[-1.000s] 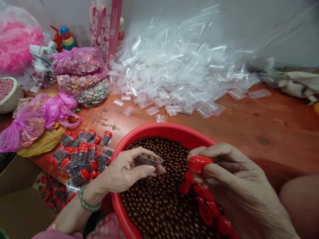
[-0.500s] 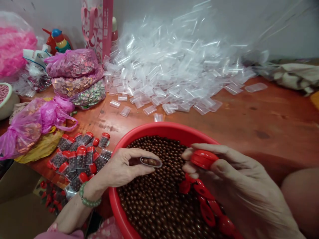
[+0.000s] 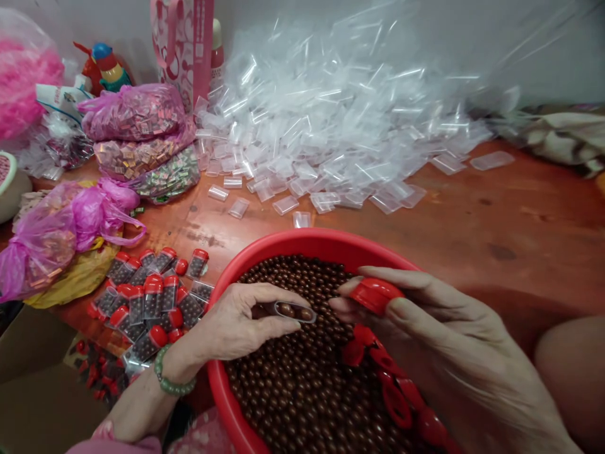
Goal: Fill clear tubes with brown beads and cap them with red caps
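Above a red tub of shiny brown balls, my left hand pinches a clear flat plastic case. Its open end faces right, with a few brown balls showing inside. My right hand holds a red cap between thumb and fingers, a short gap to the right of the case. More red caps lie on the balls beneath my right hand. Left of the tub, several filled cases with red caps lie piled on the table.
A large heap of clear empty cases covers the back of the wooden table. Pink bags of small packets are stacked at the back left. A cardboard box with red-capped pieces stands at the lower left.
My right hand has brought the red cap slightly left, nearer the case. The case in my left hand has shifted slightly right, and its open end shows more.
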